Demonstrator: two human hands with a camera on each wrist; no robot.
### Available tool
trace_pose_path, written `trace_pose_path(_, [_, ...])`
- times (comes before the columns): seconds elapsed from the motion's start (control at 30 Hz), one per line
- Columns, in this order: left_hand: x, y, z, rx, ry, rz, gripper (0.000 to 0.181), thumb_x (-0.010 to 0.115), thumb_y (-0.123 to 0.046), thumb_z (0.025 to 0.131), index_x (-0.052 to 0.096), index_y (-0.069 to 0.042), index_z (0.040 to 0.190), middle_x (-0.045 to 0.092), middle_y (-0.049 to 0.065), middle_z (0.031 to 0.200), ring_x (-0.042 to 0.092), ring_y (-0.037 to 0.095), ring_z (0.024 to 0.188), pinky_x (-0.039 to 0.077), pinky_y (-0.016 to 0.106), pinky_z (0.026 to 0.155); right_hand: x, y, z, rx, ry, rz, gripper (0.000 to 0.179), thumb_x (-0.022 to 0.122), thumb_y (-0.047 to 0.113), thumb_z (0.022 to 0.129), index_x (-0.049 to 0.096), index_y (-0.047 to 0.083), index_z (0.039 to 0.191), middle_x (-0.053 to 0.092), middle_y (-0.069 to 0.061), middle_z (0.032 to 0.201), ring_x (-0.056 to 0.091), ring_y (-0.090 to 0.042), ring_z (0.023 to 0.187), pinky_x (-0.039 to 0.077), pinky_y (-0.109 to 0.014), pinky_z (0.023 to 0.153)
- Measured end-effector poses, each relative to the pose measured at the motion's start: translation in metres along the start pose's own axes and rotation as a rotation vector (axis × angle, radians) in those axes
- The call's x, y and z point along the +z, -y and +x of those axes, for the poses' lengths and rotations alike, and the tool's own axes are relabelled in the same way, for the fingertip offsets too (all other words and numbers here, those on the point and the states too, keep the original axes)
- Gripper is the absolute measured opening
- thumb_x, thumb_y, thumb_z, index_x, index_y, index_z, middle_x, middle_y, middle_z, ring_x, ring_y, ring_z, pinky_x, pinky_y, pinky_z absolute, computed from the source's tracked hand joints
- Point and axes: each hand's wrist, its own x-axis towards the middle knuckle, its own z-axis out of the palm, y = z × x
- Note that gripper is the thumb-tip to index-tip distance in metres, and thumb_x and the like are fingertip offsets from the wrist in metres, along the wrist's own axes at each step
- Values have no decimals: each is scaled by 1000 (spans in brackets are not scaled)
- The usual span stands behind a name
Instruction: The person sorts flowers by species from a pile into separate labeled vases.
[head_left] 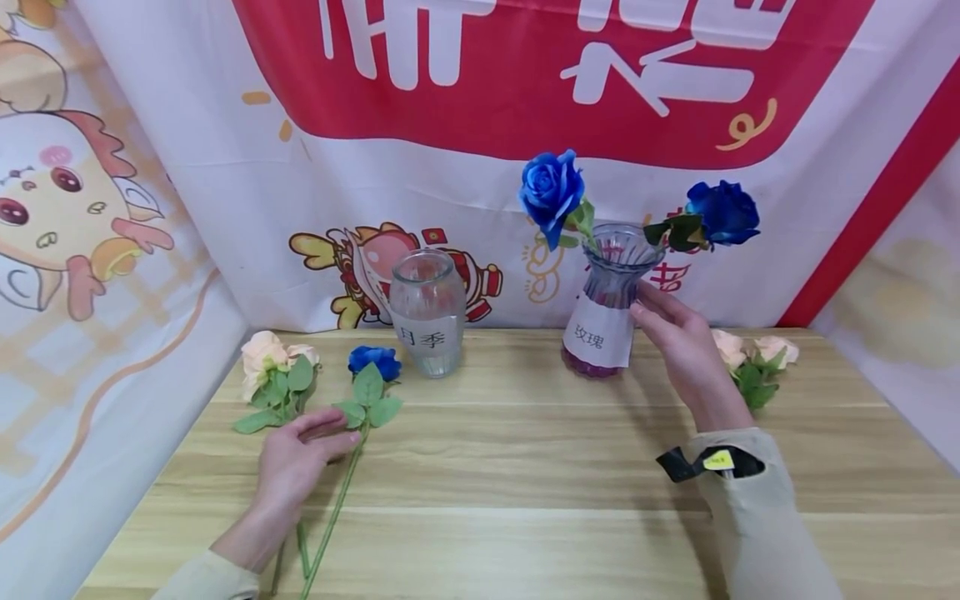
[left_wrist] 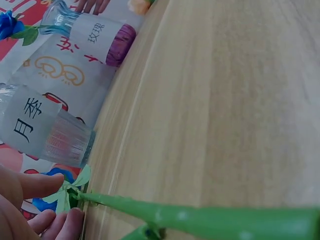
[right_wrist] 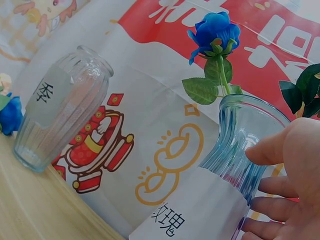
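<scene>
My left hand [head_left: 296,458] reaches over the table beside a blue rose [head_left: 375,363] lying flat. In the left wrist view, thumb and fingers [left_wrist: 42,185] stand apart at the rose's leaves [left_wrist: 82,176], near its green stem [left_wrist: 185,215]. Loosely extended, my right hand [head_left: 686,354] touches the right side of a bluish glass vase [head_left: 600,333] with a purple base and a white label. Two blue roses stand in that vase, one leaning left [head_left: 552,193], the other right [head_left: 723,214]. In the right wrist view, the thumb [right_wrist: 267,150] lies near the vase's neck.
A clear glass vase [head_left: 429,308] with a paper label stands left of the bluish one. Pale peach flowers [head_left: 264,362] lie at the table's left. More peach flowers [head_left: 776,352] lie behind my right wrist. A printed cloth [head_left: 225,192] hangs close behind the wooden table [head_left: 510,467].
</scene>
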Motion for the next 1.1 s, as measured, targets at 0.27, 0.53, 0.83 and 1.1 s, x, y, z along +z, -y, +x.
trace_pose_path(0.27, [1, -3, -1, -24, 52, 86, 70, 93, -24, 80, 64, -10, 142, 74, 10, 135, 61, 36, 136, 34, 60, 124, 0, 1, 0, -2, 4, 7, 70, 56, 32, 111, 23, 15, 170, 22, -8, 178, 24, -26, 165, 16, -49, 137])
trace_pose_path(0.53, [2, -7, -2, 33, 46, 239, 69, 98, -24, 73, 68, -8, 133, 80, 11, 119, 73, 33, 116, 44, 61, 113, 0, 1, -1, 7, 8, 4, 69, 55, 33, 111, 23, 17, 170, 22, -6, 178, 24, -25, 165, 16, -49, 137])
trace_pose_path(0.83, [4, -6, 1, 56, 22, 286, 51, 95, -14, 76, 73, -8, 121, 83, 6, 103, 78, 22, 97, 56, 44, 95, -1, 2, -1, 25, 12, -11, 71, 57, 38, 110, 23, 20, 170, 22, -4, 178, 23, -24, 166, 15, -50, 137])
trace_pose_path(1.1, [4, -4, 1, 48, 26, 236, 55, 93, -17, 79, 73, -8, 129, 83, 6, 107, 78, 26, 108, 47, 58, 114, -2, 2, 0, 25, 14, -13, 71, 56, 38, 111, 22, 19, 170, 22, -4, 179, 22, -24, 166, 15, -49, 137])
